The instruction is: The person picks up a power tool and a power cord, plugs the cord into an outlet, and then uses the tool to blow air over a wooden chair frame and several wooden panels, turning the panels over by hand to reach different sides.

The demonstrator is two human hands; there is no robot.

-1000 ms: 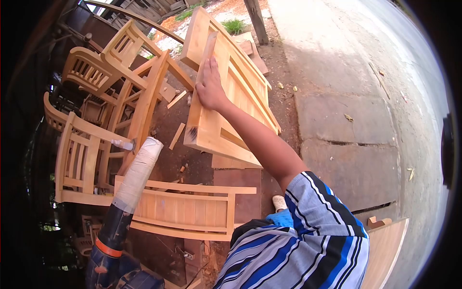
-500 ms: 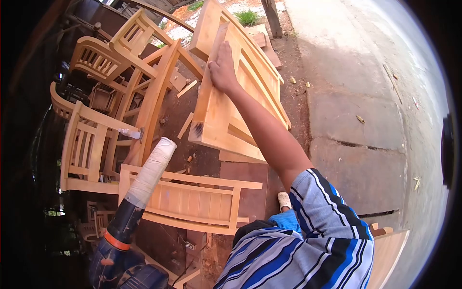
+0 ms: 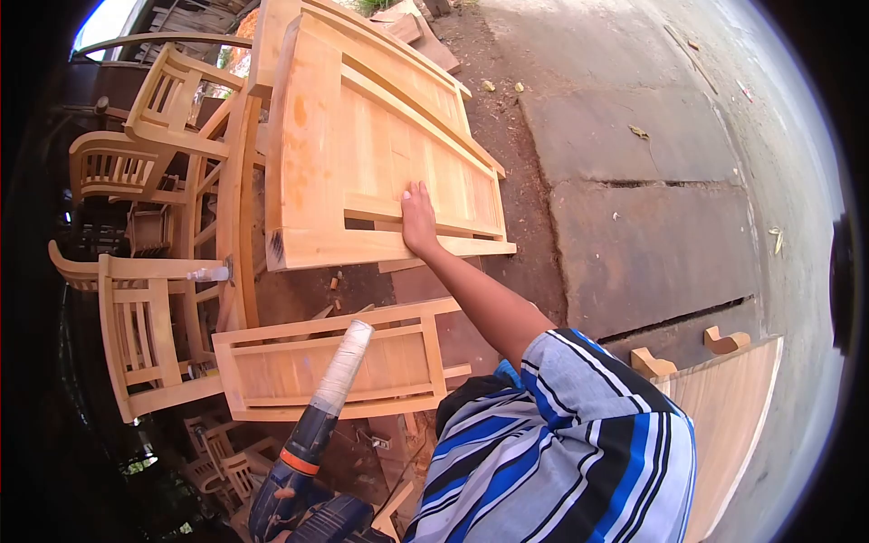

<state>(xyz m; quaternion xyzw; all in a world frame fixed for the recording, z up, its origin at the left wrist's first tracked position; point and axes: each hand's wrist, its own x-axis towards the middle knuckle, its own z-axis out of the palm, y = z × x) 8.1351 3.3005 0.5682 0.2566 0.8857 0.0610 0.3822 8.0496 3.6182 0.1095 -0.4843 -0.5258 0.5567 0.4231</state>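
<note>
My right hand [image 3: 418,220] lies flat, fingers stretched out, on the lower rail of a large pale wooden panel [image 3: 398,149]. The panel is framed, with long slots, and one corner has a dark mark. A dark handheld blower [image 3: 308,439] with an orange ring and a tape-wrapped nozzle points up toward the panels from below left. Only a sliver of my left hand [image 3: 281,537] shows at the bottom edge, around the blower's body; its fingers are mostly hidden. Below the large panel, a smaller slatted wooden frame [image 3: 330,362] sits near the nozzle.
Wooden chair frames [image 3: 140,335] crowd the left side beside a long upright beam [image 3: 237,208]. A clear plastic bottle [image 3: 208,273] rests near that beam. At right are concrete slabs [image 3: 634,244] with gaps, and a wooden board [image 3: 724,434] at lower right.
My right hand has slid from the panel's upper left end down to its lower rail. The view has shifted, so the panels appear further left. The blower's nozzle sits further right and lower.
</note>
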